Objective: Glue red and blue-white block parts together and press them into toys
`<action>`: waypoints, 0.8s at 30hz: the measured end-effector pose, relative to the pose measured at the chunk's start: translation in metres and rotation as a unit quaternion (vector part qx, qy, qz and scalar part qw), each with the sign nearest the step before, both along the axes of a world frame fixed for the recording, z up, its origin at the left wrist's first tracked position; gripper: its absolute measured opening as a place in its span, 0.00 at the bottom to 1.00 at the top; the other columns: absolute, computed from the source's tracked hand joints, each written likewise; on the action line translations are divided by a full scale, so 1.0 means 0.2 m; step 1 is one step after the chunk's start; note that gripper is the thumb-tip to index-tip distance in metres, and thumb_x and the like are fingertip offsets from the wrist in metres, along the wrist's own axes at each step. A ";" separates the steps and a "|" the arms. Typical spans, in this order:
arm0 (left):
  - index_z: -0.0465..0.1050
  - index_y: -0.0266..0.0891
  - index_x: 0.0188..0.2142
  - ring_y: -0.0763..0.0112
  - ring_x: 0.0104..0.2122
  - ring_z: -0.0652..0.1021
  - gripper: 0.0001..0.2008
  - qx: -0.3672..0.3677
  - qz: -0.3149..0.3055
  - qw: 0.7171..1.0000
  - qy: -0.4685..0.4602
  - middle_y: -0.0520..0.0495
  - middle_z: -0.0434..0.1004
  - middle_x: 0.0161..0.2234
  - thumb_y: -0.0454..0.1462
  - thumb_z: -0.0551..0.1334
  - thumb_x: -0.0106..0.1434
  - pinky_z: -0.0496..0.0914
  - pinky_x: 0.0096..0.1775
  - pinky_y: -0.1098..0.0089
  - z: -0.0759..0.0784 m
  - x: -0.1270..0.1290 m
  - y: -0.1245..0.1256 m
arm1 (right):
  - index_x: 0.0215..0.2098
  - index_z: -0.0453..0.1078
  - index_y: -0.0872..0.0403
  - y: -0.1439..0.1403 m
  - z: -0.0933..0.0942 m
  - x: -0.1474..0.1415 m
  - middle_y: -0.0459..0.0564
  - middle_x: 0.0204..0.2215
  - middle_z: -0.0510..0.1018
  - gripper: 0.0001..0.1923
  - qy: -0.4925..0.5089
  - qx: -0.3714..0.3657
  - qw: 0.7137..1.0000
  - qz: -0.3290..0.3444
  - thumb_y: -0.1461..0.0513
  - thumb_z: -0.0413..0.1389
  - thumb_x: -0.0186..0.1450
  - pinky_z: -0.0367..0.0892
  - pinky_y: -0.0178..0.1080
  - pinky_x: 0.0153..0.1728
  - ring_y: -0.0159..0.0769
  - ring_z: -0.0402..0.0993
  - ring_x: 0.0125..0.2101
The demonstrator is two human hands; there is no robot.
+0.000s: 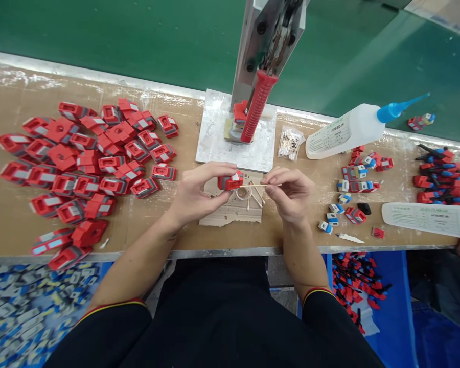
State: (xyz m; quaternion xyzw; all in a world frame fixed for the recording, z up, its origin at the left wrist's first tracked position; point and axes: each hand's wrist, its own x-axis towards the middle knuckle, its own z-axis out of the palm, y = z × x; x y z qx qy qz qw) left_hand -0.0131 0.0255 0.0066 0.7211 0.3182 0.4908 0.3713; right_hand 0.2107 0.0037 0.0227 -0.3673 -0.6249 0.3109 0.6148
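My left hand [201, 193] pinches a red and grey toy vehicle body [230, 180] between thumb and fingers, above a piece of cardboard [230, 214]. In my right hand [289, 191] is a thin cotton swab [256, 185], held between thumb and fingertips. Its far end points left and meets the right end of the toy body, or lies very close to it. On the cardboard below, a small round dish [243, 193] sits beside several loose cotton swabs [257, 194].
A press with a red handle [258, 107] stands behind on a metal plate [210, 138]. Many red toy bodies [88, 158] cover the left. To the right are bagged swabs [290, 143], a glue bottle [345, 132], another bottle [425, 219] and small blue-white parts [332, 219].
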 end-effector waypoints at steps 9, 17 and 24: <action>0.83 0.43 0.47 0.59 0.50 0.86 0.15 -0.015 -0.002 1.000 0.009 0.42 0.88 0.50 0.32 0.70 0.60 0.81 0.55 0.59 0.01 0.01 -0.01 | 0.34 0.77 0.48 -0.02 -0.02 -0.04 0.46 0.28 0.84 0.09 -0.020 -0.031 0.999 0.032 0.54 0.67 0.68 0.75 0.37 0.27 0.33 0.81 0.29; 0.83 0.43 0.48 0.60 0.48 0.86 0.17 -0.001 0.003 1.000 0.014 0.43 0.88 0.49 0.31 0.71 0.59 0.81 0.54 0.60 0.01 0.01 -0.01 | 0.34 0.78 0.49 -0.01 -0.02 -0.04 0.47 0.29 0.86 0.08 -0.039 -0.022 0.998 0.036 0.55 0.67 0.69 0.74 0.36 0.26 0.33 0.83 0.29; 0.84 0.44 0.48 0.62 0.47 0.86 0.17 0.007 0.013 1.000 0.012 0.44 0.88 0.48 0.31 0.70 0.59 0.82 0.52 0.62 0.01 0.00 -0.01 | 0.39 0.80 0.47 0.00 -0.01 -0.02 0.45 0.30 0.87 0.04 -0.011 0.009 0.999 0.047 0.64 0.67 0.68 0.73 0.35 0.27 0.33 0.84 0.31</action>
